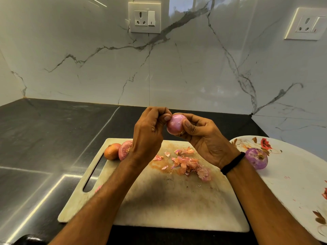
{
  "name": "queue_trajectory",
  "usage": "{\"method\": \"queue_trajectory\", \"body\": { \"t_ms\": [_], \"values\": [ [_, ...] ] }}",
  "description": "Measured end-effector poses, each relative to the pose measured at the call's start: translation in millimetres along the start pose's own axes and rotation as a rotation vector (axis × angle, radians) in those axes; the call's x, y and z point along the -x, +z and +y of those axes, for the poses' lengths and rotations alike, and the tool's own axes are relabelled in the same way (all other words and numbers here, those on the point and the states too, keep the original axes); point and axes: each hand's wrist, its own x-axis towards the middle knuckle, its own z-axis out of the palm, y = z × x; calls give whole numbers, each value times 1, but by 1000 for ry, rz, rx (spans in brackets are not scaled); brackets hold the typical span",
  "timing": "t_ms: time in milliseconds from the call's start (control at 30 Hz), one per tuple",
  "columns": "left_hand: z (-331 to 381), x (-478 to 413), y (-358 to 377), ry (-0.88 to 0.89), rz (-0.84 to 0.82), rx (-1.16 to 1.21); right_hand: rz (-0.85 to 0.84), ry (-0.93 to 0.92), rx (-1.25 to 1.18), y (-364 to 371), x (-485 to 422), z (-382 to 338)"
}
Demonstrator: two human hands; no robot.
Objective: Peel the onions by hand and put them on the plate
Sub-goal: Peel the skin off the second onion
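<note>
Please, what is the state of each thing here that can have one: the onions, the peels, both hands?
held onion: mostly peeled, held above the cutting board
left hand: pinches the held onion's top
right hand: grips the held onion
brown onion: unpeeled, on the cutting board
red onion: unpeeled, beside the brown onion
plate onion: peeled, lying on the plate
peels: loose, scattered on the cutting board

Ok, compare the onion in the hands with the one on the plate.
The held onion is pale pink; the plate onion is darker purple. The held onion is gripped above the cutting board by the left hand and right hand; the plate onion rests on the plate. Both look mostly peeled.
</note>
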Motion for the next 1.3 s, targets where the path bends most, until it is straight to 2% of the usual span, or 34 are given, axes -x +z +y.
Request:
{"method": "queue_trajectory", "body": {
  "t_ms": [233,633,1000,1300],
  "values": [
    [2,3,0,12,9,22,44,-8,-118,-2,-1,-7],
    [-1,0,-1,72,-1,45,33,0,-77,-3,0,-5],
    [1,0,3,-16,-46,176,38,11,-98,-2,1,-6],
    [-7,0,8,7,-50,140,37,15,-80,-2,1,-6]
  ]
}}
